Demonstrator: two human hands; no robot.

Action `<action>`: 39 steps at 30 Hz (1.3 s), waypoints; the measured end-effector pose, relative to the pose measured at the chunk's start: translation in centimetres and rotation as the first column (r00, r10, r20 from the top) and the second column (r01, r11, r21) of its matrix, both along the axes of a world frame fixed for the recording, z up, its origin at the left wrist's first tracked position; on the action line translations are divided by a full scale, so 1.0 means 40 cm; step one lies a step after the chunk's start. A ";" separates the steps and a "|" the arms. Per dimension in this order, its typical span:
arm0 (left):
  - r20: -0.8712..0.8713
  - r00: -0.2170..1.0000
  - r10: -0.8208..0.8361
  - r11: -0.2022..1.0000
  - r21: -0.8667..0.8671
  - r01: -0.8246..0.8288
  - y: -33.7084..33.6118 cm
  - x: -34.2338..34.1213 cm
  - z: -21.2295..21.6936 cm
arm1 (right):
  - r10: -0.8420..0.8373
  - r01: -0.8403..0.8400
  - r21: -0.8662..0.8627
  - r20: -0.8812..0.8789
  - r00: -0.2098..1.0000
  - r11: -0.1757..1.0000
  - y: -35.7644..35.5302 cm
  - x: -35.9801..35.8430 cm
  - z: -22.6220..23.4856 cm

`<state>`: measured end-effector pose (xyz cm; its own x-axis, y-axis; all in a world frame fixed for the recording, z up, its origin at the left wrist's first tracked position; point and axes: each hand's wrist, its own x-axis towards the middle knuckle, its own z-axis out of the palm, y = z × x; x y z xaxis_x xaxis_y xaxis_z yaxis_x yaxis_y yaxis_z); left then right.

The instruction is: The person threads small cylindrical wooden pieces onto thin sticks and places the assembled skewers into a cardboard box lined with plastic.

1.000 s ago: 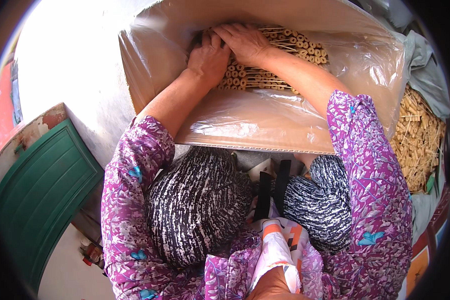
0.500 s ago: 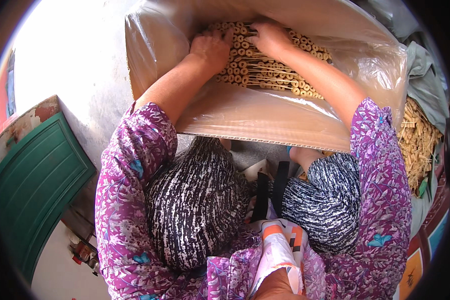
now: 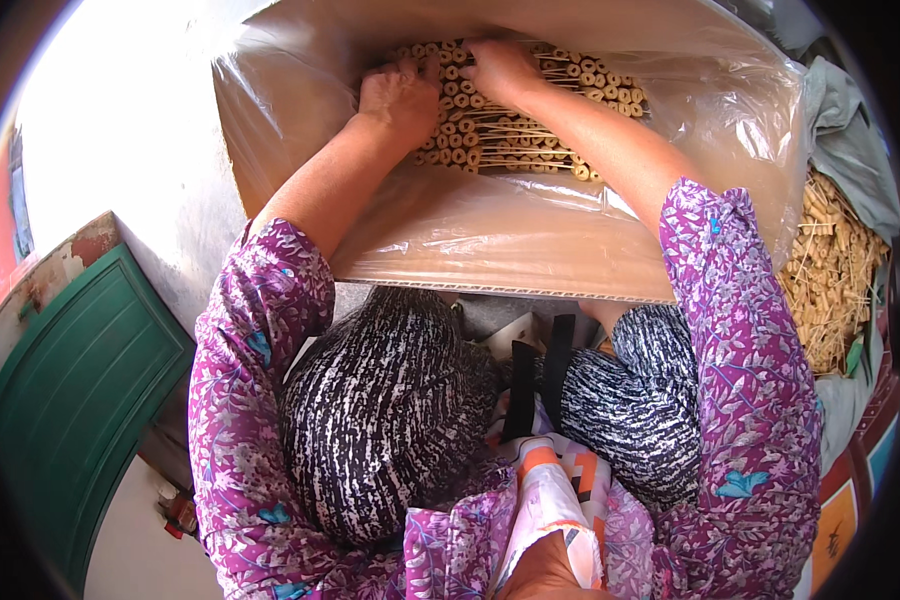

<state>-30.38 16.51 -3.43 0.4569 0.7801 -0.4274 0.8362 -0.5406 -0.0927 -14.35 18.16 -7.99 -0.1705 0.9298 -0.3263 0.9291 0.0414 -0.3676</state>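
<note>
Skewered rings (image 3: pixel 458 155) are lying under my left hand (image 3: pixel 400 98) and right hand (image 3: pixel 504 75), grips unclear; I'm judging gentle, even pressing best.

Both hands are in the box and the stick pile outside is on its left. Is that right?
Not quite: the stick pile outside is on the right of the cardboard box, as the head view shows. The left hand and right hand are in the box.
</note>
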 end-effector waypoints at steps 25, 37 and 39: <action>0.266 0.958 0.110 0.994 -0.048 -0.101 0.044 0.005 0.020 | 0.189 -0.189 -0.005 -0.032 0.981 0.982 -0.076 0.028 0.045; 0.143 0.985 0.098 0.995 -0.041 -0.093 0.053 0.029 0.009 | -0.043 0.036 -0.046 -0.157 0.987 0.998 -0.077 0.000 0.028; 0.139 0.986 0.094 0.996 -0.025 -0.091 0.053 0.033 0.003 | -0.108 0.097 -0.071 -0.187 0.976 0.993 -0.064 -0.001 0.003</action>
